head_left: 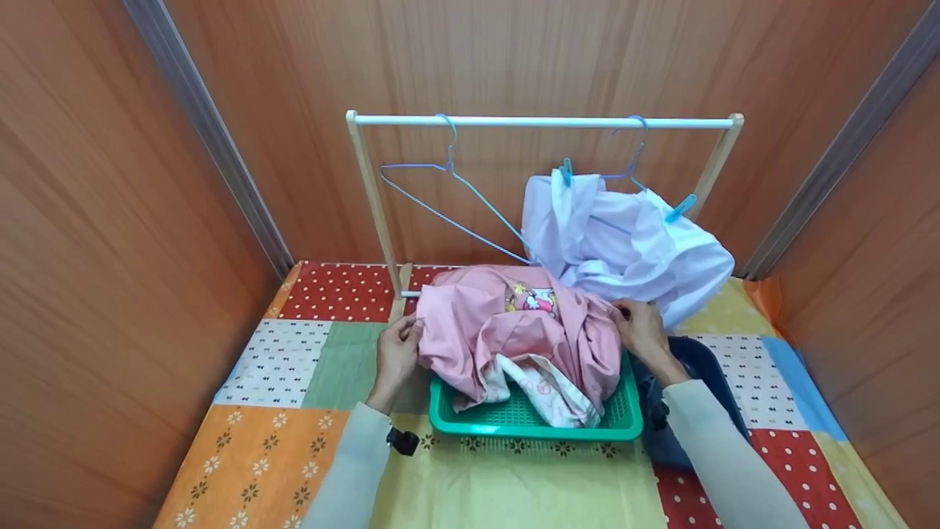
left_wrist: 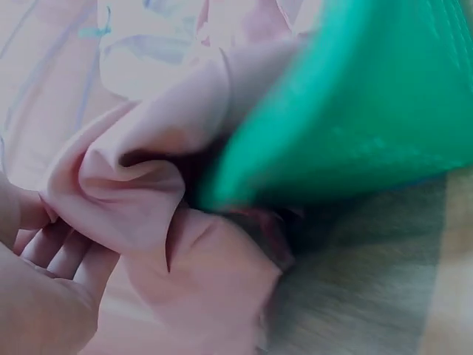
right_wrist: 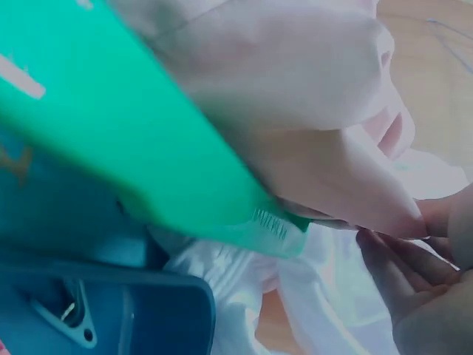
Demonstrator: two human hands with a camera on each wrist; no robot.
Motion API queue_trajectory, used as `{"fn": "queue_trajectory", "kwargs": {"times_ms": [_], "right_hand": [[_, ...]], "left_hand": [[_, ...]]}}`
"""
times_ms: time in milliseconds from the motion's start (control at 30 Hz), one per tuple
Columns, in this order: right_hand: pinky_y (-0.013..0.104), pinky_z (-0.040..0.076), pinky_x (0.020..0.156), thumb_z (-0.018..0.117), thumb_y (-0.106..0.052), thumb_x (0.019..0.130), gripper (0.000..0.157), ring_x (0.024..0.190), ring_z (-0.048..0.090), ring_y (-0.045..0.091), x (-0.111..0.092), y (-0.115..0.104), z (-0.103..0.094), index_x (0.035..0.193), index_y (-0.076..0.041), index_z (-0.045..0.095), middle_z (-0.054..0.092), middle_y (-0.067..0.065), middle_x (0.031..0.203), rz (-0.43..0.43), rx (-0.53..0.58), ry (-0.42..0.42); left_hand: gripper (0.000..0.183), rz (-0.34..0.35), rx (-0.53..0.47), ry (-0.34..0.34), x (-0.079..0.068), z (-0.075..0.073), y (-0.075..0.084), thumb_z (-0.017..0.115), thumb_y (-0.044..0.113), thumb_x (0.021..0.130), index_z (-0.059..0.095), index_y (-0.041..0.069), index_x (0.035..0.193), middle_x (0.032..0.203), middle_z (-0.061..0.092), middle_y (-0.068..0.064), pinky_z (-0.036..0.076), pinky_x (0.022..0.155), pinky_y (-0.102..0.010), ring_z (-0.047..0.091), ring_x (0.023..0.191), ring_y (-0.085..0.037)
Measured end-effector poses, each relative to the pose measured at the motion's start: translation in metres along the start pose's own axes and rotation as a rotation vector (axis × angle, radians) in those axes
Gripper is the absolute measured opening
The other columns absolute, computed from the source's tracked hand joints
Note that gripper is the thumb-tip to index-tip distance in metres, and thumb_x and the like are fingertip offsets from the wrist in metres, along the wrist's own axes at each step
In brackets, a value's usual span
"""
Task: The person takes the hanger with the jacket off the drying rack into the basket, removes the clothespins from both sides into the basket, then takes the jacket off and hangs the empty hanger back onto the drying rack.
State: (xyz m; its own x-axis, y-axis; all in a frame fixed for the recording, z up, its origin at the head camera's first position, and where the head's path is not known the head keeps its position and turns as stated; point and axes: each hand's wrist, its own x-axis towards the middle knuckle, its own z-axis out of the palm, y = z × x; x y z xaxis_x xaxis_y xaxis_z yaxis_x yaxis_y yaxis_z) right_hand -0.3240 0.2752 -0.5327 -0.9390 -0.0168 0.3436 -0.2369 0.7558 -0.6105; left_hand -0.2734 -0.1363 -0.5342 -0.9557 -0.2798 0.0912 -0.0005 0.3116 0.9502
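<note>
Pinches pink cloth point(head_left: 523, 329) at opposite sides with left hand point(head_left: 397, 354) and right hand point(head_left: 646, 332), over green basket point(head_left: 536, 432)

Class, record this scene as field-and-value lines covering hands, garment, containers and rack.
Left hand: pinches one side of the pink printed fabric garment
Right hand: pinches the garment's other side
Under garment: green perforated plastic basket
Beside basket: dark blue plastic bin
On white rack bar: bare blue wire hanger; second blue hanger with white cloth, turquoise plastic clips

Patchwork cloth point(head_left: 543, 485) between 3 wood-grain walls point(head_left: 529, 59)
</note>
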Motion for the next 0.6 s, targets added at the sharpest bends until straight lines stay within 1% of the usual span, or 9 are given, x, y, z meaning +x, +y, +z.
{"fn": "queue_trajectory", "kwargs": {"times_ms": [67,167,233,300,333,367,433,533,600], "right_hand": [[0.048,0.053,0.076,0.062,-0.010,0.094,0.016,0.086,0.069,0.033,-0.002,-0.004,0.000,0.102,-0.002,0.074,0.075,0.018,0.094,-0.006,0.025,0.012],[0.045,0.053,0.075,0.063,-0.009,0.094,0.016,0.085,0.070,0.031,-0.005,-0.011,0.001,0.102,-0.003,0.075,0.075,0.016,0.094,-0.042,0.064,0.023],[0.045,0.055,0.075,0.064,-0.009,0.094,0.015,0.087,0.071,0.030,-0.007,-0.015,0.002,0.103,-0.004,0.076,0.076,0.015,0.095,-0.074,0.090,0.022],[0.046,0.056,0.077,0.065,-0.008,0.093,0.015,0.090,0.072,0.030,-0.009,-0.017,0.003,0.104,-0.004,0.076,0.076,0.014,0.098,-0.114,0.105,0.017],[0.046,0.056,0.078,0.066,-0.008,0.093,0.015,0.091,0.072,0.030,-0.011,-0.019,0.003,0.104,-0.003,0.076,0.076,0.014,0.098,-0.137,0.108,0.013],[0.046,0.056,0.079,0.067,-0.008,0.092,0.016,0.092,0.072,0.030,-0.013,-0.020,0.004,0.104,-0.003,0.076,0.076,0.014,0.099,-0.160,0.106,0.008],[0.045,0.057,0.076,0.068,-0.009,0.092,0.017,0.087,0.073,0.028,-0.016,-0.023,0.005,0.105,-0.003,0.076,0.076,0.014,0.099,-0.205,0.099,-0.013],[0.039,0.056,0.069,0.068,-0.011,0.092,0.017,0.076,0.071,0.023,-0.021,-0.027,0.007,0.105,-0.004,0.076,0.076,0.013,0.097,-0.271,0.075,-0.053],[0.034,0.054,0.065,0.069,-0.011,0.091,0.015,0.072,0.069,0.018,-0.025,-0.030,0.009,0.103,-0.005,0.077,0.077,0.010,0.095,-0.310,0.054,-0.078]], "left_hand": [[0.026,0.077,0.003,-0.001,-0.005,0.003,0.008,0.061,0.013,0.097,0.069,0.002,0.119,0.113,0.072,-0.017,0.057,0.080,-0.033,0.069,0.092,-0.021],[0.020,0.208,0.050,-0.031,-0.012,0.007,0.017,0.063,0.012,0.096,0.072,0.002,0.111,0.112,0.073,-0.015,0.056,0.088,-0.043,0.070,0.099,-0.024],[0.017,0.306,0.090,-0.067,-0.017,0.010,0.022,0.064,0.011,0.095,0.073,0.002,0.106,0.102,0.075,-0.015,0.057,0.084,-0.042,0.070,0.091,-0.022],[0.014,0.393,0.153,-0.109,-0.021,0.013,0.025,0.065,0.011,0.094,0.074,0.004,0.102,0.098,0.076,-0.012,0.057,0.080,-0.040,0.069,0.085,-0.018],[0.013,0.427,0.184,-0.130,-0.024,0.014,0.026,0.066,0.011,0.094,0.074,0.004,0.101,0.096,0.076,-0.010,0.057,0.079,-0.040,0.068,0.082,-0.017],[0.012,0.459,0.215,-0.150,-0.026,0.015,0.026,0.066,0.011,0.093,0.074,0.005,0.100,0.095,0.076,-0.009,0.057,0.078,-0.040,0.067,0.080,-0.016],[0.011,0.508,0.271,-0.190,-0.031,0.018,0.027,0.066,0.010,0.093,0.074,0.006,0.098,0.094,0.076,-0.008,0.057,0.078,-0.039,0.068,0.079,-0.015],[0.009,0.564,0.349,-0.250,-0.038,0.022,0.026,0.066,0.010,0.093,0.074,0.007,0.096,0.089,0.075,-0.005,0.056,0.075,-0.037,0.068,0.078,-0.015],[0.008,0.593,0.398,-0.296,-0.041,0.026,0.024,0.065,0.011,0.093,0.073,0.009,0.093,0.083,0.073,-0.003,0.055,0.072,-0.035,0.066,0.073,-0.014]]}}
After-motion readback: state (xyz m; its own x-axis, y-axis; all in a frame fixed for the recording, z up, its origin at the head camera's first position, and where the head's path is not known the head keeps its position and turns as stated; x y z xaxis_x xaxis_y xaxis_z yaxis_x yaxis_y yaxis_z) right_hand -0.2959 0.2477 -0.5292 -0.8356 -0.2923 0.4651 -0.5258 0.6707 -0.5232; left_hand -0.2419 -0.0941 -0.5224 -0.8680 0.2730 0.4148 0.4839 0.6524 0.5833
